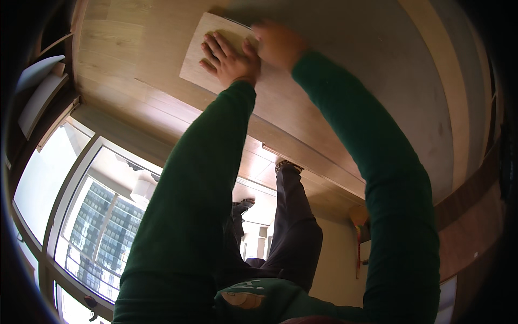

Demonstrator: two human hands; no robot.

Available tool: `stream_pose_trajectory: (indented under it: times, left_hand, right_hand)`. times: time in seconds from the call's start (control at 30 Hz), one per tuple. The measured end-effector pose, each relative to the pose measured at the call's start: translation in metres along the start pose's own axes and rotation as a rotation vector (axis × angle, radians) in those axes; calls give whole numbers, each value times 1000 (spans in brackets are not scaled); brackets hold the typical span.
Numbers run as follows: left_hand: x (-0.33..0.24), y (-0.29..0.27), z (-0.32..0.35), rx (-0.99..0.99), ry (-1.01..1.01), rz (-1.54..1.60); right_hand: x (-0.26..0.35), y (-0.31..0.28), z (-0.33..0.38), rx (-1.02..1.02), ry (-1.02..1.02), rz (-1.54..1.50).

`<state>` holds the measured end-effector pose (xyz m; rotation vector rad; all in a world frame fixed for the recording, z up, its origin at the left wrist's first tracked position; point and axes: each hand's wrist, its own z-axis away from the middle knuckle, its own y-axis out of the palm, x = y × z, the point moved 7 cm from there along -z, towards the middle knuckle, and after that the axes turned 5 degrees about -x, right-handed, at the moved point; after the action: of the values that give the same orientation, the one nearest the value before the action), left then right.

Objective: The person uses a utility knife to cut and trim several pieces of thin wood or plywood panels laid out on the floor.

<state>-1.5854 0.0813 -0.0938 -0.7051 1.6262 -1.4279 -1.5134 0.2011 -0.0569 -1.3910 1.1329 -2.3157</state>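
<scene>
My left hand (pixel 234 63) lies flat with its fingers spread on a light wooden board (pixel 197 67), pressing it against the larger wooden surface (pixel 345 38) beneath. Close beside it, at the board's upper right edge, is my right hand (pixel 278 43), its fingers curled closed and smeared by motion. A thin dark line runs along the board's far edge up to the right fingers. Whether it is a tool or a shadow I cannot tell, and what the right fist holds is hidden.
White panels (pixel 43 105) lean at the far left, above a large window (pixel 102 216). A stepped wooden edge (pixel 318 156) crosses between the work surface and my legs (pixel 297 221). Something red and yellow (pixel 358 248) hangs by the wall at right.
</scene>
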Motion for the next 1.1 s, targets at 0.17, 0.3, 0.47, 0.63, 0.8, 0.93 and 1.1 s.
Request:
stream_pose_trajectory:
  times: [0.17,0.3,0.47,0.63,0.8,0.93,1.1]
  left_hand:
    - [-1,-2,5,32,-12,27]
    - [1,-4,3,24,-7,15]
    - [-3,0,4,31,-12,-17]
    - [-1,2,6,59,-26,1]
    - [1,0,4,43,-10,-31]
    - [1,0,5,21,15,-40]
    - [3,3,4,17,21,-14]
  right_hand:
    - [-107,-31,181,-29,54,-83]
    - [-132,-79,257,94,210,94]
    - [-60,-38,108,-53,130,-119]
    - [-3,2,6,-95,50,-141]
    - [2,13,-15,-90,47,-111]
    - [2,13,-18,-95,19,-116]
    - [-2,18,-12,-51,-46,-45]
